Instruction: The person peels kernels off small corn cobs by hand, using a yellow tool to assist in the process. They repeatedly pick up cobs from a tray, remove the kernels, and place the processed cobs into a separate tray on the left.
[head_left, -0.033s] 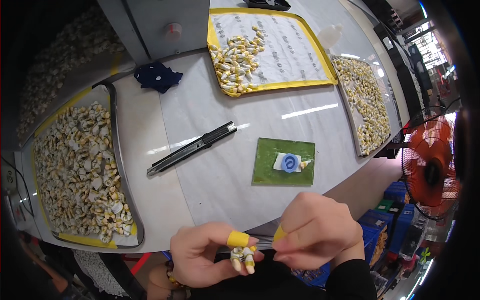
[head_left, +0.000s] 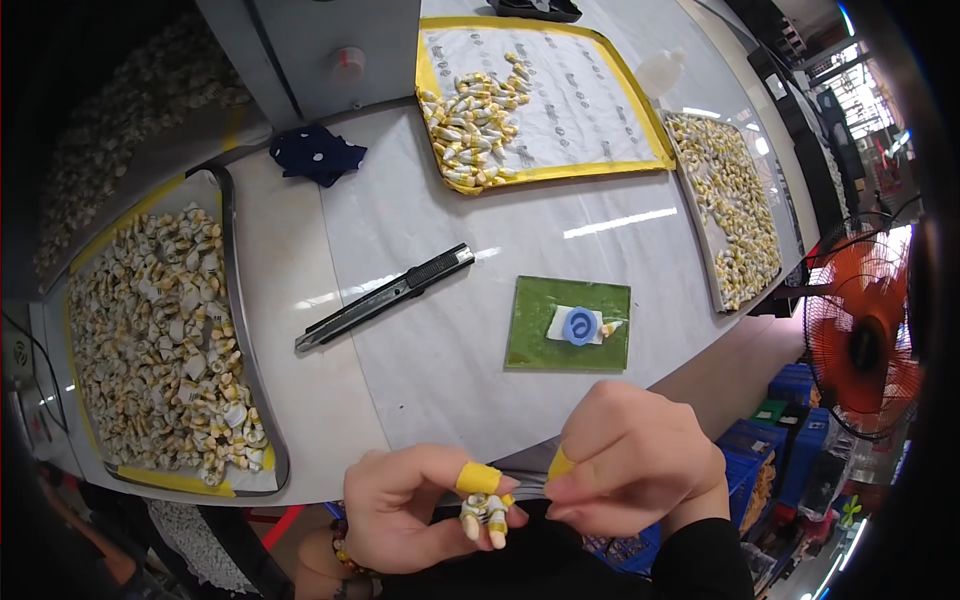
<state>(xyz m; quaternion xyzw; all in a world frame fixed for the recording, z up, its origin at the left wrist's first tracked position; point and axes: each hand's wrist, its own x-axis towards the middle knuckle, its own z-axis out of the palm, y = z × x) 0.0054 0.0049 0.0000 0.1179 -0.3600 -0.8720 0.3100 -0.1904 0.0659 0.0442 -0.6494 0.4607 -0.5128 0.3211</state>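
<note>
My left hand (head_left: 410,510) pinches a small painted figurine piece (head_left: 484,515), white with yellow and dark stripes and two pale leg ends pointing down. Yellow tape is wrapped round a digit of that hand. Just to its right, my right hand (head_left: 640,460) is closed in a pinch, also with yellow tape on a finger. Whatever sits between its fingertips is hidden. Beyond the hands lies a green square mat (head_left: 530,340). On it are a white patch, a round blue cap (head_left: 580,326) and a small yellow-and-white piece (head_left: 610,328).
A black utility knife (head_left: 385,297) lies left of the mat. Trays of small painted pieces stand at the left (head_left: 233,290), at the back (head_left: 590,110) and at the right (head_left: 712,265). A dark blue cloth (head_left: 317,155) is near a grey box. An orange fan (head_left: 862,335) stands right.
My left hand has shifted very slightly to the right with the figurine piece. My right hand has barely moved.
</note>
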